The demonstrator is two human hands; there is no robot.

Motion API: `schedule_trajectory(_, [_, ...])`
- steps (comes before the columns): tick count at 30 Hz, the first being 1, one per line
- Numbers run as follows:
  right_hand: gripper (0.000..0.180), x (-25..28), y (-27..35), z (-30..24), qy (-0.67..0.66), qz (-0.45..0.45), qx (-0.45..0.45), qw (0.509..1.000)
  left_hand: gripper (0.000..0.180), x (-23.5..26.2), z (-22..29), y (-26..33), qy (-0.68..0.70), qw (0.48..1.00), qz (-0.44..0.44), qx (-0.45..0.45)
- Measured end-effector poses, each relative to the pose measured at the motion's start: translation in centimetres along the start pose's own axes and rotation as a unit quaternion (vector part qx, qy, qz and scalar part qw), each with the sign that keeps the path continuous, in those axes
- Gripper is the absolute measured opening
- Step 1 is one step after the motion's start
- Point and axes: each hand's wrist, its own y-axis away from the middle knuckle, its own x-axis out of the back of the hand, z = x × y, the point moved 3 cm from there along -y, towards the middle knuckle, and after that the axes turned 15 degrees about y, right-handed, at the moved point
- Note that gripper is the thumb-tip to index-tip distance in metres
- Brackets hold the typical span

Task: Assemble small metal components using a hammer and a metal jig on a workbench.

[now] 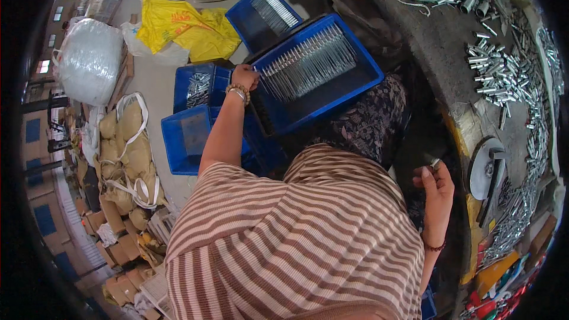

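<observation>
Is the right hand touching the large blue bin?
No, the right hand holds a small metal piece well to the right of the large blue bin, with a visible gap between them.

We look down on a pale grey floor [148, 86]. Far left, bent by the lens, our wall [46, 194] carries blue panels [43, 219] and small windows [58, 13] (they glow white). To our right stands a worn, grey-topped bench [432, 32].

Head-worn camera (wide fisheye) looks down at both hands [245, 77] [436, 181].
</observation>
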Motion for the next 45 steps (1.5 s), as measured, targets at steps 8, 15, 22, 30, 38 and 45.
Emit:
schedule_trajectory(8, [0.030, -0.1, 0.4, 0.0, -0.010, 0.009, -0.008, 1.000, 0.026, -2.3, 1.5, -1.6, -0.397, 0.912, -0.051, -0.088])
schedule_trajectory(15, [0.028, 0.0, 0.2, 0.4, -0.013, 0.007, -0.009, 1.000, 0.031, -0.2, 2.3, 0.1, -0.368, 0.895, 0.066, -0.243])
schedule_trajectory(22, [0.026, 0.3, 0.3, 1.1, -0.038, 0.057, -0.023, 0.997, 0.022, -3.7, 7.2, 3.1, 0.018, 0.938, 0.128, -0.322])
schedule_trajectory(30, [0.018, -0.5, -0.1, -0.3, -0.066, 0.004, 0.036, 0.997, 0.024, -20.2, 18.7, 16.9, 0.083, 0.898, -0.140, -0.408])
schedule_trajectory(38, [0.013, 0.7, 1.7, 0.2, -0.043, 0.083, 0.049, 0.994, 0.022, -35.4, 23.4, 31.1, -0.021, 0.750, -0.432, -0.501])
schedule_trajectory(45, [0.021, 2.2, 3.2, -0.2, -0.014, 0.138, 0.087, 0.986, 0.020, -39.6, 22.1, 34.5, -0.209, 0.646, -0.361, -0.640])
